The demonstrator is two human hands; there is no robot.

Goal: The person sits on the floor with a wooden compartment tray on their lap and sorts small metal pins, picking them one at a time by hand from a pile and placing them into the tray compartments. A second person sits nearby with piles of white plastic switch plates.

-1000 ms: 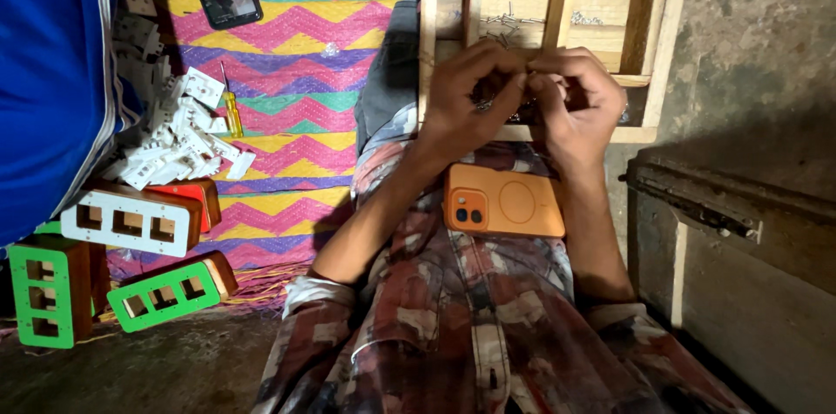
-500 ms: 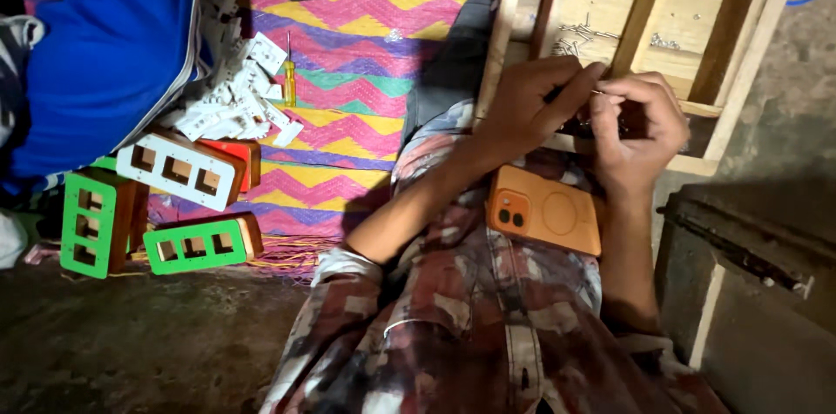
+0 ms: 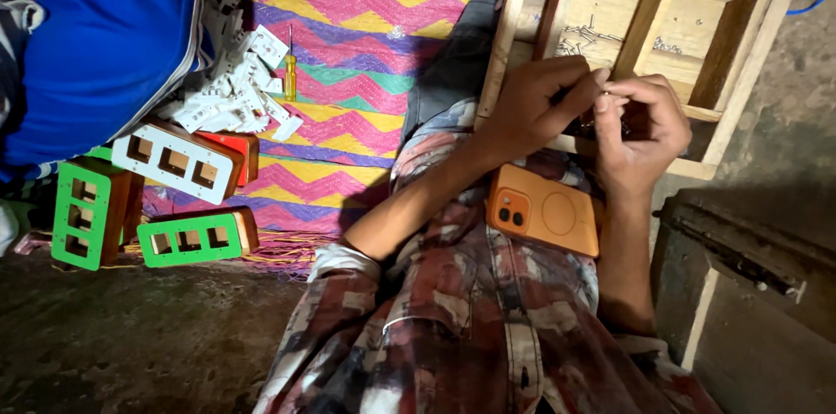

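A small dark part (image 3: 610,122), too small to identify, is pinched between the left hand (image 3: 540,105) and right hand (image 3: 640,131), over a wooden compartment tray (image 3: 740,40) holding screws (image 3: 579,35). An orange phone (image 3: 544,209) is rested on the lap.

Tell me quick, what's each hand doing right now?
Left hand: fingers pinched shut at the other hand's fingertips; what it grips is too small to tell.
Right hand: curled closed around a small dark part, unclear what.

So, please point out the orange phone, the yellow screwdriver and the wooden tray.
orange phone (image 3: 544,209), head view, middle of its back.
yellow screwdriver (image 3: 290,77), head view, on its handle.
wooden tray (image 3: 659,18), head view, on the inner divider.
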